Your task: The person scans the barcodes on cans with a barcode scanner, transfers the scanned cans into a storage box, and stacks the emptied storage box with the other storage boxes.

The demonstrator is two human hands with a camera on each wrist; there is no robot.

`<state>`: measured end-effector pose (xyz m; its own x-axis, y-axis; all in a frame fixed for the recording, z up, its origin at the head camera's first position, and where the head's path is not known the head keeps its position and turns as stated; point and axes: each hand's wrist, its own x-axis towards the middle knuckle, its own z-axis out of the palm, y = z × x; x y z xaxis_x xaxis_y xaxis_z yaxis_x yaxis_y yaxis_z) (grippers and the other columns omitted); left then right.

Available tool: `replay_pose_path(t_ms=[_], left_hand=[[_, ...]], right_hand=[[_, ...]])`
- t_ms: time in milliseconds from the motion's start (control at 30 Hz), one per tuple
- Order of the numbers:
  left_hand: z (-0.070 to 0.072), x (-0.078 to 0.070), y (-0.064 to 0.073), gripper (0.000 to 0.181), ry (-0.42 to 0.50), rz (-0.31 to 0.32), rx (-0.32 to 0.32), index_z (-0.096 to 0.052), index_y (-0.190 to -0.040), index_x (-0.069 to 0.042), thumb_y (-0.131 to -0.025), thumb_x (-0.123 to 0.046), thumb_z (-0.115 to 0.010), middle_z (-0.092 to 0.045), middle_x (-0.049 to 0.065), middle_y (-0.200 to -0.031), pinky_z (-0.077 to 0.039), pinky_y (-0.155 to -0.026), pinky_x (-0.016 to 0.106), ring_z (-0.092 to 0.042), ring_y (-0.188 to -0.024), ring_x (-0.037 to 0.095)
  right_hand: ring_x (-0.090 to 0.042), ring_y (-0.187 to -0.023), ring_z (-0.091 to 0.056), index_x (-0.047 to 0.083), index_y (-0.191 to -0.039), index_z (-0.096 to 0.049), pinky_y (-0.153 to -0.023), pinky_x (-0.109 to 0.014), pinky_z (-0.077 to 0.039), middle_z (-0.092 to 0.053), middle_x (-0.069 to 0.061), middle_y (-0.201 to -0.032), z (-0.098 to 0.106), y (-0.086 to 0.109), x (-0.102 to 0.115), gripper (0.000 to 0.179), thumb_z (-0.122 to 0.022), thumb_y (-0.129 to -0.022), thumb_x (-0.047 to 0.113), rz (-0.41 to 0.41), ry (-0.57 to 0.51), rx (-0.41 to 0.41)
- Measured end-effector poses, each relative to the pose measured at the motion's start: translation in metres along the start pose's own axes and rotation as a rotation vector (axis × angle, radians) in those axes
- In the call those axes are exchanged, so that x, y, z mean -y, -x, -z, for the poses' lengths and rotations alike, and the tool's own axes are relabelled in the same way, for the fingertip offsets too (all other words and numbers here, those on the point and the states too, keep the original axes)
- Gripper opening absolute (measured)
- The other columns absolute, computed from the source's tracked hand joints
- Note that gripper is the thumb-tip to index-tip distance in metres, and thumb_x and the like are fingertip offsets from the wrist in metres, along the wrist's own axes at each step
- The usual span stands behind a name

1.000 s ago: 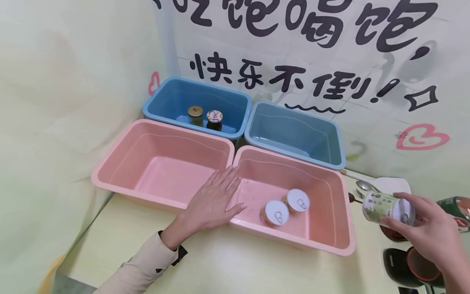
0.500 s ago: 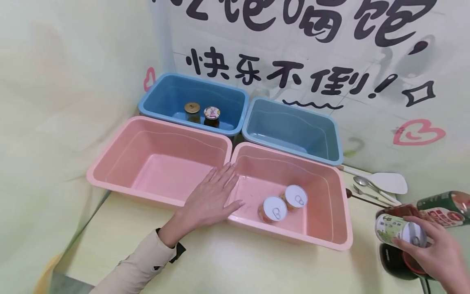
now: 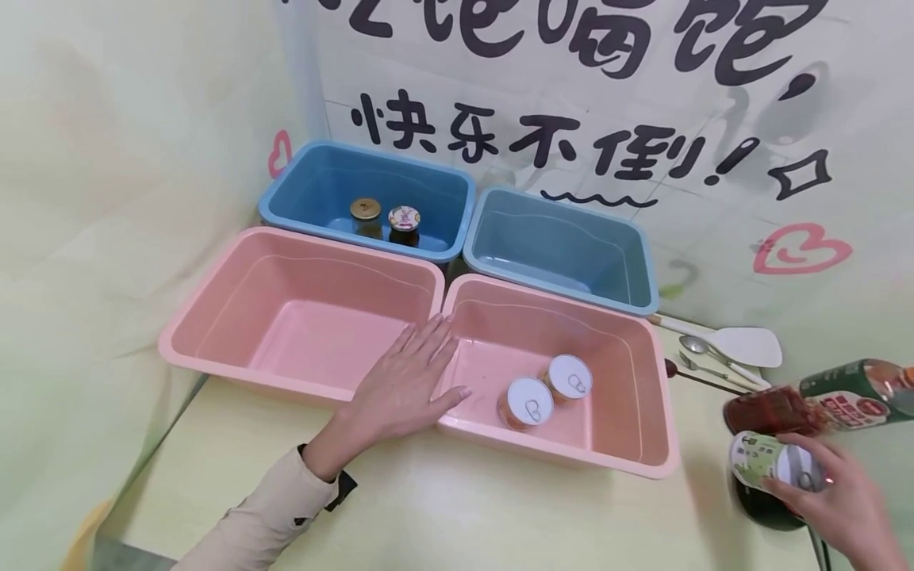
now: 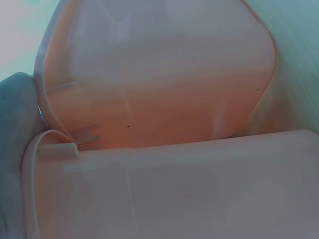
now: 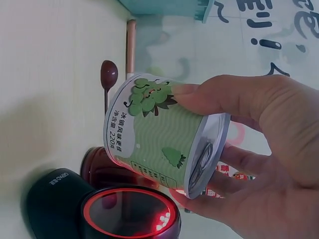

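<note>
Toward four o'clock in the head view, the green-labelled can (image 3: 754, 458) and right hand (image 3: 837, 493) hide much of the black appliance (image 3: 769, 512), and the bottle (image 3: 850, 406) near half past three is blurred, its tip cut off. The left hand (image 3: 401, 386), at seven o'clock, covers part of the adjoining pink rims (image 3: 437, 292); the upper lettering (image 3: 617, 40) is cropped around twelve. In the left wrist view, a blurred shape (image 4: 15, 139) at nine o'clock can't be made out.

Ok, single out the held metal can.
The green cylindrical metal can, gripped by the right hand; the two white-topped cans stand in a pink plastic tub.
</note>
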<state>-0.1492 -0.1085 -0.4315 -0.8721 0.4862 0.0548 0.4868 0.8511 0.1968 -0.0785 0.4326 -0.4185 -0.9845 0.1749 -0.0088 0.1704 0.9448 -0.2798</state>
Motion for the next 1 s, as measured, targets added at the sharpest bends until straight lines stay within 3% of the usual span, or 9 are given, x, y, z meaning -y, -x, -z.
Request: replay_pose_path(t_ms=[300,500,667,867,1000], left_hand=[[0.001,0.0,0.001,0.082,0.006,-0.001,-0.001,-0.031,-0.156,-0.008,-0.098,-0.066,-0.031,-0.017,0.009,-0.168,-0.014,-0.127,0.045,-0.011,-0.157,0.025],[0.001,-0.001,0.001,0.082,0.004,0.003,0.0,-0.03,-0.156,-0.008,-0.099,-0.066,-0.032,-0.017,0.008,-0.168,-0.016,-0.126,0.046,-0.011,-0.157,0.025],[0.002,-0.001,0.003,0.083,0.002,0.009,0.0,-0.03,-0.157,-0.009,-0.098,-0.067,-0.03,-0.017,0.007,-0.168,-0.014,-0.127,0.045,-0.01,-0.157,0.025],[0.003,-0.002,0.005,0.083,-0.001,0.012,-0.005,-0.031,-0.156,-0.009,-0.098,-0.068,-0.031,-0.017,0.006,-0.168,-0.013,-0.127,0.046,-0.009,-0.157,0.025],[0.003,-0.002,0.006,0.083,0.003,0.012,-0.002,-0.03,-0.157,-0.01,-0.097,-0.068,-0.03,-0.016,0.005,-0.168,-0.014,-0.127,0.046,-0.008,-0.157,0.025]], right_hand=[[-0.053,-0.091,-0.044,-0.011,-0.126,-0.052,-0.05,-0.019,-0.036,-0.041,-0.043,-0.12,0.022,-0.007,0.019,0.062,-0.083,-0.075,0.002,-0.006,-0.035,-0.06],[-0.053,-0.095,-0.041,-0.013,-0.126,-0.054,-0.049,-0.012,-0.031,-0.043,-0.042,-0.122,0.046,-0.025,0.041,0.059,-0.081,-0.074,-0.001,0.064,-0.053,-0.158],[-0.052,-0.095,-0.041,-0.01,-0.133,-0.051,-0.049,-0.014,-0.032,-0.042,-0.042,-0.124,0.068,-0.046,0.072,0.064,-0.081,-0.079,0.007,0.096,-0.018,-0.156],[-0.038,-0.09,-0.048,0.0,-0.14,-0.051,-0.052,-0.019,-0.036,-0.048,-0.038,-0.13,0.088,-0.076,0.117,0.069,-0.082,-0.082,0.023,0.195,-0.071,-0.14],[-0.043,-0.093,-0.051,0.002,-0.14,-0.052,-0.054,-0.02,-0.036,-0.051,-0.038,-0.129,0.092,-0.101,0.153,0.068,-0.08,-0.083,0.025,0.268,-0.092,-0.118]])
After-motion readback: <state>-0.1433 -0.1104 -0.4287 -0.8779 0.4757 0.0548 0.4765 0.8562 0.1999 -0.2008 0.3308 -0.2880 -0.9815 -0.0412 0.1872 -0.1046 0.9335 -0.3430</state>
